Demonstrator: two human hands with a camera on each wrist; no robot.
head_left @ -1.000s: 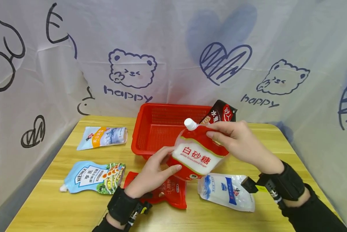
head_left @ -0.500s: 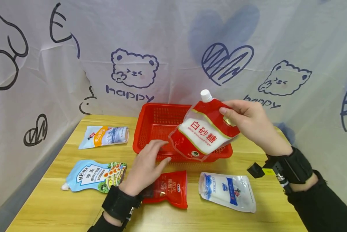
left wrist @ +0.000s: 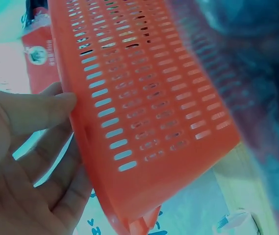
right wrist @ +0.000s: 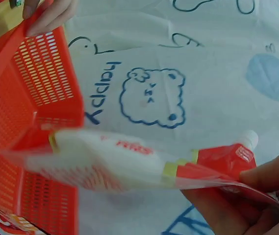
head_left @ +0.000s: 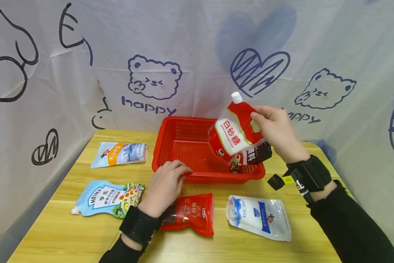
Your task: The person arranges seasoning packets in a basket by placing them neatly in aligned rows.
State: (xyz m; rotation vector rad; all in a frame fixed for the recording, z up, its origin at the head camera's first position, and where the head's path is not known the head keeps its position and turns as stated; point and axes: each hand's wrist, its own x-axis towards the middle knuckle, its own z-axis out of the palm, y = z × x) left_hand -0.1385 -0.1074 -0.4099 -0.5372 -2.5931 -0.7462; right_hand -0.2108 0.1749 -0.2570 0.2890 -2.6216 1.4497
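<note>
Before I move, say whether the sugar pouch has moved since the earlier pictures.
Yes: in the head view, the sugar pouch has moved up and slightly right, toward the central striped heart.

A light-blue Heinz pouch and a white-and-blue plastic pouch are lying on a yellow wood-grain table before white bear-printed cloth.

- The basket stands mid-table, towards the back of the table.
- The sugar pouch is over its right side, in front of the seasoning packet.
- Left of the basket lies the far-left packet; before that, the Heinz pouch.
- The chilli packet lies before the basket, left of the near-right packet.
</note>
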